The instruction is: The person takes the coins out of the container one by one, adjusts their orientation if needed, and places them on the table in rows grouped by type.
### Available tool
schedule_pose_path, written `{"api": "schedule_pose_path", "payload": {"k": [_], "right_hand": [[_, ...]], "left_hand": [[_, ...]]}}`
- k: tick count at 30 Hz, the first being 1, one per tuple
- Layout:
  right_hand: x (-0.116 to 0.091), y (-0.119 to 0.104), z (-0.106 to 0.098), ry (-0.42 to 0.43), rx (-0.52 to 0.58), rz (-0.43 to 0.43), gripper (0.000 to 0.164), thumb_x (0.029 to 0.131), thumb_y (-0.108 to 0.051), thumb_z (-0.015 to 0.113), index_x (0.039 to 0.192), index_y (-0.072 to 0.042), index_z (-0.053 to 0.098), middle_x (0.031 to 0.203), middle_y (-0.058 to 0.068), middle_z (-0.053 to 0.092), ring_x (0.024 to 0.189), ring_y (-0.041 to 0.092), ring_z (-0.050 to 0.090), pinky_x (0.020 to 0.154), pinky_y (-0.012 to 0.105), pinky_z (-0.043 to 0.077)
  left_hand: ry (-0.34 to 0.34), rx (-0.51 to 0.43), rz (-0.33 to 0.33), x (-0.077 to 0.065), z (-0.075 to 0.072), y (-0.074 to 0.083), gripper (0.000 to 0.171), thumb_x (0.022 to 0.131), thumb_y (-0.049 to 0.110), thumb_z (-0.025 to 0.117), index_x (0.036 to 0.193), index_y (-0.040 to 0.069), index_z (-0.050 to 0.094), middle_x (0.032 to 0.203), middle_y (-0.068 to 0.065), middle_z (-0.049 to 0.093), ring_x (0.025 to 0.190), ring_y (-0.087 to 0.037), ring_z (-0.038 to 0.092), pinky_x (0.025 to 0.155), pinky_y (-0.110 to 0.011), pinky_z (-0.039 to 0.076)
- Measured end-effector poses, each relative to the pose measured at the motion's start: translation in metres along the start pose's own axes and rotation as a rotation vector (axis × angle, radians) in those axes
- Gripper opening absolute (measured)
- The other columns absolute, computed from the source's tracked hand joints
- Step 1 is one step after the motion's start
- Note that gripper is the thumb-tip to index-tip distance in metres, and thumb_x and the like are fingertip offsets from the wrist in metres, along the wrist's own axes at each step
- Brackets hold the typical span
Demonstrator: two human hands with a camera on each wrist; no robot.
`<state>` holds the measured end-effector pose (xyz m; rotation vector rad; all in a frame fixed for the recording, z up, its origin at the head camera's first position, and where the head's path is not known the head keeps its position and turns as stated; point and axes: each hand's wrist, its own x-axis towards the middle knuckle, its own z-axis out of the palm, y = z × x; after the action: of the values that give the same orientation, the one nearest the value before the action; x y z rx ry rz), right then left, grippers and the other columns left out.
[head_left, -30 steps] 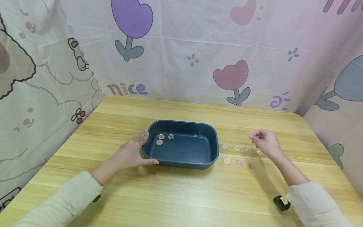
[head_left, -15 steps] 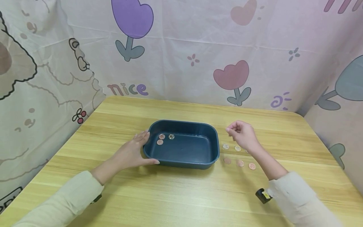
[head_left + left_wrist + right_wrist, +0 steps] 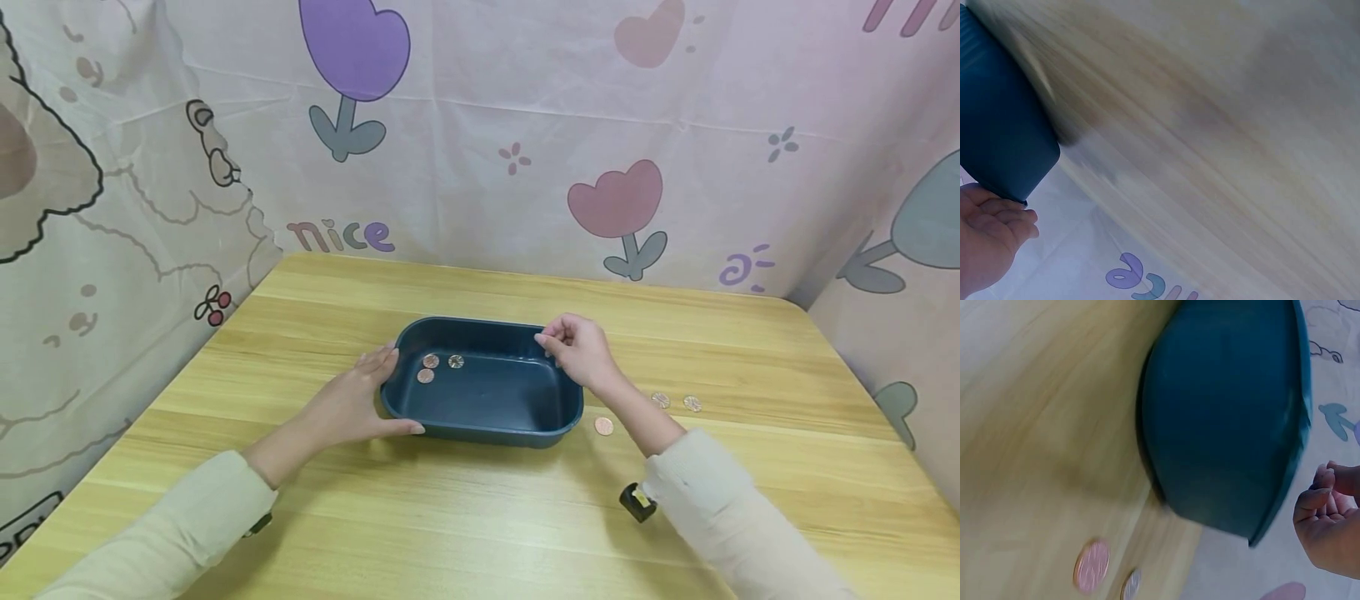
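Observation:
A dark blue rectangular tray [image 3: 480, 437] sits on the table. My left hand [image 3: 352, 407] holds its left end, thumb along the near side and fingers at the left rim. In the left wrist view, the left hand's fingers [image 3: 1007, 219] meet the tray's rim. Inside, at the left, lie two copper-coloured coins [image 3: 426, 377] and a golden one [image 3: 456, 362]. My right hand [image 3: 585, 354] is raised over the tray's far right corner, thumb and fingertips drawn together. Whatever may be between those fingertips is hidden, also in the right wrist view.
Right of the tray lie a copper-coloured coin [image 3: 603, 427] and two silvery coins [image 3: 692, 403]; my right forearm covers that area partly. The wooden table [image 3: 480, 517] ends at a patterned cloth [image 3: 480, 183] behind and at both sides.
My right hand has moved left from above the loose coins to the tray's far right corner, its fingertips still together. The left hand and tray stay in place.

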<state>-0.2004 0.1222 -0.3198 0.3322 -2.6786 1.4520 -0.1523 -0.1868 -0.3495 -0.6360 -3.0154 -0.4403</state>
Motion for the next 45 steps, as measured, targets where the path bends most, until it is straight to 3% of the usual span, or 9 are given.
{"api": "schedule_pose_path", "payload": {"k": [6, 19, 25, 31, 35, 41, 45], "right_hand": [[0.006, -0.007, 0.020, -0.030, 0.007, -0.021, 0.013, 0.089, -0.009, 0.061, 0.086, 0.003, 0.061, 0.074, 0.020, 0.062, 0.054, 0.010, 0.050, 0.051, 0.019, 0.046], [0.025, -0.018, 0.070, -0.120, 0.004, -0.078, 0.011, 0.088, -0.009, 0.062, 0.084, 0.001, 0.062, 0.069, 0.010, 0.059, 0.053, 0.010, 0.047, 0.050, 0.019, 0.042], [0.036, -0.018, 0.087, -0.241, -0.112, -0.055, 0.010, 0.089, -0.009, 0.061, 0.093, -0.001, 0.065, 0.081, 0.012, 0.065, 0.062, 0.013, 0.055, 0.055, 0.020, 0.046], [0.045, -0.017, 0.093, -0.451, -0.274, -0.045, 0.034, 0.092, -0.013, 0.057, 0.124, -0.001, 0.056, 0.105, 0.015, 0.065, 0.091, 0.022, 0.061, 0.078, 0.031, 0.052], [0.045, -0.014, 0.096, -0.502, -0.353, -0.048, 0.038, 0.093, -0.012, 0.055, 0.129, -0.002, 0.053, 0.109, 0.014, 0.064, 0.089, 0.020, 0.059, 0.079, 0.031, 0.050], [0.043, -0.010, 0.104, -0.541, -0.463, -0.078, 0.033, 0.092, -0.013, 0.056, 0.124, -0.005, 0.057, 0.101, 0.012, 0.066, 0.072, 0.014, 0.052, 0.066, 0.024, 0.043], [0.041, -0.010, 0.107, -0.514, -0.465, -0.086, 0.027, 0.091, -0.013, 0.058, 0.117, -0.005, 0.060, 0.092, 0.010, 0.066, 0.067, 0.012, 0.048, 0.062, 0.023, 0.041]], "left_hand": [[0.000, -0.001, -0.002, 0.000, 0.000, 0.001, 0.111, 0.064, 0.068, 0.068, 0.140, -0.006, 0.035, 0.150, -0.021, 0.027, 0.135, -0.044, 0.030, 0.107, -0.055, 0.031], [-0.002, 0.006, -0.003, 0.000, 0.000, 0.000, 0.111, 0.064, 0.070, 0.067, 0.139, -0.006, 0.036, 0.149, -0.022, 0.028, 0.132, -0.047, 0.032, 0.105, -0.057, 0.033], [-0.002, 0.000, 0.005, 0.000, -0.001, 0.000, 0.110, 0.065, 0.069, 0.067, 0.139, -0.006, 0.036, 0.149, -0.023, 0.029, 0.132, -0.047, 0.032, 0.105, -0.056, 0.033], [-0.001, -0.003, 0.013, 0.000, 0.000, 0.000, 0.110, 0.065, 0.069, 0.067, 0.139, -0.007, 0.035, 0.149, -0.023, 0.029, 0.134, -0.045, 0.031, 0.107, -0.056, 0.032], [-0.003, -0.003, 0.013, 0.001, 0.000, 0.000, 0.110, 0.065, 0.070, 0.066, 0.139, -0.007, 0.035, 0.149, -0.023, 0.029, 0.135, -0.044, 0.030, 0.107, -0.055, 0.031], [0.000, 0.000, 0.016, 0.001, 0.001, -0.002, 0.110, 0.066, 0.070, 0.066, 0.139, -0.007, 0.036, 0.149, -0.023, 0.029, 0.134, -0.044, 0.031, 0.107, -0.055, 0.032], [-0.001, -0.007, 0.014, 0.000, 0.001, -0.002, 0.110, 0.066, 0.070, 0.066, 0.139, -0.007, 0.036, 0.149, -0.023, 0.028, 0.135, -0.043, 0.030, 0.108, -0.055, 0.031]]}}
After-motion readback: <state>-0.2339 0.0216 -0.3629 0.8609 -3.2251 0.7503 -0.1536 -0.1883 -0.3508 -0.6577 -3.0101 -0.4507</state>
